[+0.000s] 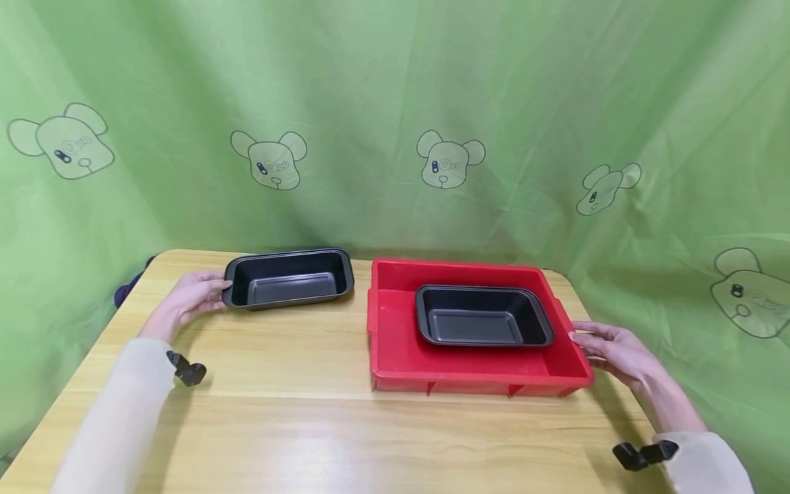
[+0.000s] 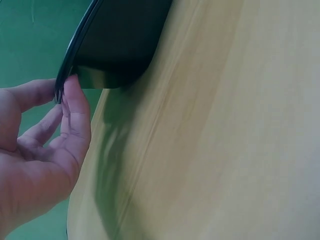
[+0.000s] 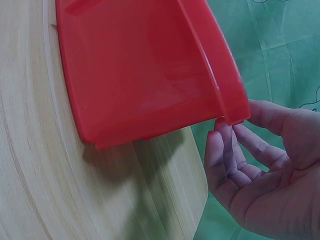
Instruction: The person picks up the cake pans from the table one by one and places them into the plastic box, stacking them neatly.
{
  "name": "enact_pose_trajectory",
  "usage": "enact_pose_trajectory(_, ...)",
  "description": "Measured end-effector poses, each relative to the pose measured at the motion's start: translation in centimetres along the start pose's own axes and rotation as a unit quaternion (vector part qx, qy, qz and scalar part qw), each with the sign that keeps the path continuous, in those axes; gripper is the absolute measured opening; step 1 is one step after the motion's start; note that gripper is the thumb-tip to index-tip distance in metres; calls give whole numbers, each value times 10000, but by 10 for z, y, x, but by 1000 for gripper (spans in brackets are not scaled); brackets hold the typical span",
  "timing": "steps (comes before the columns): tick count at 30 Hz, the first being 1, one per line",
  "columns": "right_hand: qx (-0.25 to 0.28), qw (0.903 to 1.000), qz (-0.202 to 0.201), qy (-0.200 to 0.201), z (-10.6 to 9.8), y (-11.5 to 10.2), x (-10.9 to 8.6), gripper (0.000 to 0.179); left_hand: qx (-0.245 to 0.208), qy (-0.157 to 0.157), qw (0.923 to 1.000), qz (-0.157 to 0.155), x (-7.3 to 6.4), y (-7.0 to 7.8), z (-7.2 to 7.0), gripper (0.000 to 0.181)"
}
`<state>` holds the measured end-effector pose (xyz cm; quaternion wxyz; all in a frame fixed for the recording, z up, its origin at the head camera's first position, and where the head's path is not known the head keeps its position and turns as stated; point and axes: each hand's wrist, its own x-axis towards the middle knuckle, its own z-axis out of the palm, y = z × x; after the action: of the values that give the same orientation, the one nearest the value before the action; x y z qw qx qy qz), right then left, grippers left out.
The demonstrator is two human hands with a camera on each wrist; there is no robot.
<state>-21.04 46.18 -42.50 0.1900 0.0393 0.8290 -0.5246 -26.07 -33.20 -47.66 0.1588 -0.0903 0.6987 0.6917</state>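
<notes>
My left hand (image 1: 193, 296) pinches the left end rim of a black loaf pan (image 1: 290, 283) at the far left of the table. In the left wrist view the thumb lies on one side of the pan's rim (image 2: 62, 75) and the fingers curl under it. On the right, my right hand (image 1: 620, 353) grips the right rim of a red plastic tray (image 1: 395, 357), thumb on the outside top and fingertips beneath the lip (image 3: 235, 107). A second black loaf pan (image 1: 475, 326) sits inside the tray, touched by neither hand.
A light wooden table (image 1: 278, 425) with rounded far corners bears everything. Behind it and along both sides hangs a green curtain (image 1: 364, 89) printed with bear heads. The loaf pan on the left and the tray stand slightly apart near the table's back edge.
</notes>
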Motion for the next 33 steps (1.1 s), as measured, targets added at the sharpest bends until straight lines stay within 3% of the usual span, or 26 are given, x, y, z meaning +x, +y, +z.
enact_pose_trajectory(7, 127, 9999, -35, -21, 0, -1, -1, 42, -365, -102, 9993, 36, -5, -5, 1, 75)
enact_pose_trajectory(17, -74, 10000, 54, -4, 1, -2, -1, 67, -761, -154, 9970, 70, -13, -9, 4, 62)
enact_pose_trajectory(24, 9, 10000, 34, -9, 1, -2, 0, 61, -829, -230, 9963, 27, -17, -14, 5, 51)
enact_pose_trajectory(30, -24, 10000, 56, -17, 0, 0, 2, 62, -823, -323, 9960, 98, -21, -18, 6, 72)
enact_pose_trajectory(33, -27, 10000, 73, -14, -1, 0, 2, 64, -853, -361, 9955, 221, -22, -20, 9, 74)
